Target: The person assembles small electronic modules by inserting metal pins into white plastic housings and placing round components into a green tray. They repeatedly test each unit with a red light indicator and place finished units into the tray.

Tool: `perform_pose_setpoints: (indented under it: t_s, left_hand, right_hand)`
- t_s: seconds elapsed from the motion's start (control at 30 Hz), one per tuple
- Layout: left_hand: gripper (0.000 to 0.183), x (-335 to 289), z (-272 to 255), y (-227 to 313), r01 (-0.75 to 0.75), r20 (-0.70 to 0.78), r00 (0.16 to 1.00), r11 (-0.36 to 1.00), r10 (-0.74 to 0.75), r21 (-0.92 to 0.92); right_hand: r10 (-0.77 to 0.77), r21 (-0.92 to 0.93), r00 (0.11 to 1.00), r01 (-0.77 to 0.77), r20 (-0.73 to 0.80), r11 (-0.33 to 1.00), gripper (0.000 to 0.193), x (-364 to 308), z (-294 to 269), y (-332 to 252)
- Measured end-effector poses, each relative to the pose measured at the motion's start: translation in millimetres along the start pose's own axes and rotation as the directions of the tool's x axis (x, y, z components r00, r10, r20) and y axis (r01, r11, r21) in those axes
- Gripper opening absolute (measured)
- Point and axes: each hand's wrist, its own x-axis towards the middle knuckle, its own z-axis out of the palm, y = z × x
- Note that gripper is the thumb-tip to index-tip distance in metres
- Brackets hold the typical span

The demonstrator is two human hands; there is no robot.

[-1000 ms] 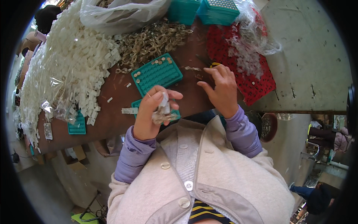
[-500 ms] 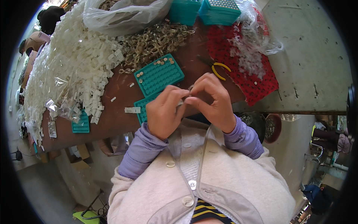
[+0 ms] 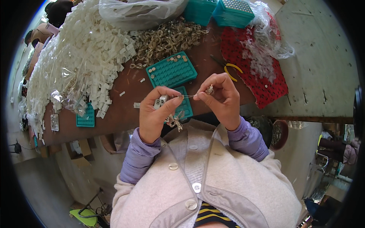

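My left hand (image 3: 152, 117) is closed, its thumb and forefinger pinching one end of a thin pale wire (image 3: 189, 96). A white block with dark holes (image 3: 161, 100) sits among its fingers, and a tangled beige bundle of wire (image 3: 175, 122) hangs below them. My right hand (image 3: 222, 99) pinches the other end of the wire, with a small coiled clump (image 3: 209, 90) at its fingertips. The wire stretches taut between both hands. Behind it lies a teal tray (image 3: 185, 108), partly hidden by my left hand. Another teal tray (image 3: 171, 73) beyond holds several small round pieces.
A large heap of white plastic pieces (image 3: 83, 49) covers the table's left. Coiled wire bundles (image 3: 167, 40) lie at the back, beside a clear plastic bag (image 3: 142, 15). Yellow-handled pliers (image 3: 232, 68) lie near a red patterned cloth (image 3: 272, 95). Stacked teal trays (image 3: 234, 15) stand behind.
My hands have moved apart from being close together, and the wire now shows stretched between them. The white block and hanging bundle at my left hand have come into view.
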Motion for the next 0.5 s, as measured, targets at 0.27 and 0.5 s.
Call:
perform_pose_setpoints:
  t_s: [0.27, 0.5]
  left_hand:
    - [0.016, -8, 4, 3, 0.141, 0.033, 0.989, 0.989, -0.142, 0.040]
    - [0.035, -24, -74, 27, -0.211, 0.004, 0.914, 0.467, 0.405, 0.859]
  right_hand:
    - [-0.361, -0.539, 0.879, 0.476, 0.310, 0.695, 0.011, 9, 3, -6]
    - [-0.242, -0.476, 0.931, 0.349, 0.271, 0.807, 0.011, 6, 11, 12]
